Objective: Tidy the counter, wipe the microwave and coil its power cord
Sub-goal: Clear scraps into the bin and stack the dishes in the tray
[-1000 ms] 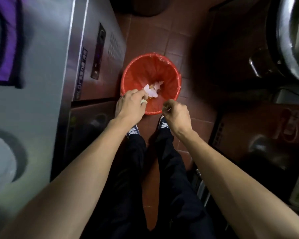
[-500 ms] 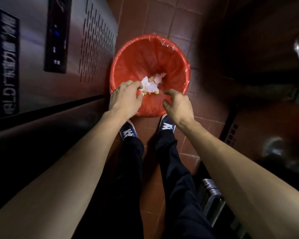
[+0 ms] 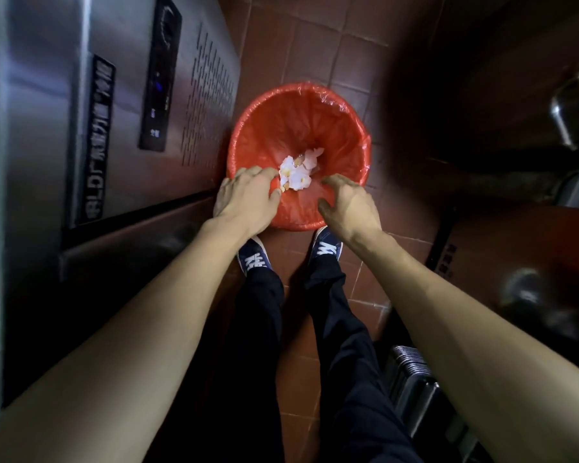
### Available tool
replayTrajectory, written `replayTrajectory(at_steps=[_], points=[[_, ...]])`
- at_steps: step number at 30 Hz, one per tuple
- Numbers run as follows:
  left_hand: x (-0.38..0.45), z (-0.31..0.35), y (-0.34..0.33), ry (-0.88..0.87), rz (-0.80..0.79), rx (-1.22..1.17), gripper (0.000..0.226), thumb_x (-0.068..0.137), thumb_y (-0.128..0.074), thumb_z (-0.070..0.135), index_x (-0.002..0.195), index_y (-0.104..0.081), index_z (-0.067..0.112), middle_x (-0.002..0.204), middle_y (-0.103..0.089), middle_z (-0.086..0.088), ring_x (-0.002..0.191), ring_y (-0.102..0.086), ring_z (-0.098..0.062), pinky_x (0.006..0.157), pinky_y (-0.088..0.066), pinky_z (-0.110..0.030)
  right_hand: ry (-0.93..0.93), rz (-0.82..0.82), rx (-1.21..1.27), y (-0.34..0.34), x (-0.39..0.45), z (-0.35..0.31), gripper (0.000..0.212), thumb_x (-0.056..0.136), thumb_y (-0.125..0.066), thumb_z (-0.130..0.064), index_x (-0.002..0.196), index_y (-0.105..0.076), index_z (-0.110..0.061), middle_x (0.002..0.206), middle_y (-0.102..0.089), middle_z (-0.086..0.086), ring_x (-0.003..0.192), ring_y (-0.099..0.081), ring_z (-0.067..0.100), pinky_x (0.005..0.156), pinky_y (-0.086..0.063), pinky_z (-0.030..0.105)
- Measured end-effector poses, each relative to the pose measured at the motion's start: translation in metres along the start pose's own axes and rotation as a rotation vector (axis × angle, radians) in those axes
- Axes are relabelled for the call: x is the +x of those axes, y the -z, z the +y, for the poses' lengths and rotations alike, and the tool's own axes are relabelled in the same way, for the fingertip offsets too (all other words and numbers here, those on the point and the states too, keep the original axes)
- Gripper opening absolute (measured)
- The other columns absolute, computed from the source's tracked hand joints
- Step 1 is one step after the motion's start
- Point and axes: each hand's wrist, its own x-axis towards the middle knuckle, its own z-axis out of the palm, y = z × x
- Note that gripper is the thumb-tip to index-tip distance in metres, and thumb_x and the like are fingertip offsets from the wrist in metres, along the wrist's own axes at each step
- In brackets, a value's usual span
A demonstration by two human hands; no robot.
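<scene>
Compared with a second ago, the view has closed in on the red bin and the counter top has slid out of sight at the left, so the person has bent lower over the floor. The crumpled white scraps that sat against the left hand earlier now lie loose in the bottom of the liner, just past its fingertips. The left grip has loosened: fingers are spread and relaxed over the near rim, holding nothing. The right hand hovers over the near right rim, fingers lightly curled, also empty.

In judgement, the rubbish from the counter is now dropped, so the tidying step is about finished; wiping the microwave and coiling its cord remain, and neither microwave nor cord is in view.

The scraps form an irregular clump, stretched roughly from the left hand's fingertips up and right toward the bin's centre. The bin itself stands upright on the tiled floor, mouth facing the camera, beside the steel cabinet.
</scene>
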Motion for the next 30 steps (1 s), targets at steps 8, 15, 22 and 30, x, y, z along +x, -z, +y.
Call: replayTrajectory(at_steps=[8, 15, 22, 30], points=[[-0.067, 0.042, 0.089, -0.078, 0.094, 0.037, 0.042, 0.099, -0.049, 0.035, 0.14, -0.05, 0.024, 0.14, -0.055, -0.003, 0.13, -0.047, -0.029, 0.107, -0.036, -0.047, 0.084, 0.117, -0.067, 0.087, -0.057, -0.049, 0.044, 0.087, -0.057, -0.024, 0.131, -0.06, -0.019, 0.132, -0.062, 0.0, 0.113, -0.061, 0.032, 0.089, -0.052, 0.042], [-0.136, 0.092, 0.154, -0.057, 0.198, 0.106, 0.048, 0.101, -0.047, 0.037, 0.147, -0.043, 0.023, 0.149, -0.047, 0.0, 0.139, -0.038, -0.023, 0.112, -0.029, -0.047, 0.252, 0.148, -0.217, 0.174, -0.102, -0.071, 0.043, 0.091, -0.059, -0.029, 0.134, -0.056, -0.023, 0.135, -0.058, 0.0, 0.12, -0.056, 0.031, 0.092, -0.047, 0.045], [-0.219, 0.116, 0.203, 0.024, 0.403, 0.081, 0.049, 0.1, -0.049, 0.039, 0.146, -0.044, 0.021, 0.148, -0.047, 0.002, 0.141, -0.035, -0.02, 0.112, -0.032, -0.048, 0.481, 0.173, -0.249, 0.25, -0.148, -0.117, 0.047, 0.091, -0.058, -0.023, 0.137, -0.053, -0.018, 0.146, -0.05, 0.009, 0.129, -0.05, 0.036, 0.099, -0.045, 0.049], [-0.318, 0.087, 0.221, 0.251, 0.677, -0.039, 0.047, 0.094, -0.058, 0.035, 0.138, -0.054, 0.017, 0.139, -0.057, -0.002, 0.133, -0.045, -0.023, 0.105, -0.04, -0.049, 0.812, 0.173, -0.236, 0.264, -0.194, -0.201, 0.044, 0.085, -0.06, -0.022, 0.129, -0.058, -0.018, 0.132, -0.059, 0.005, 0.118, -0.057, 0.035, 0.09, -0.048, 0.047]])
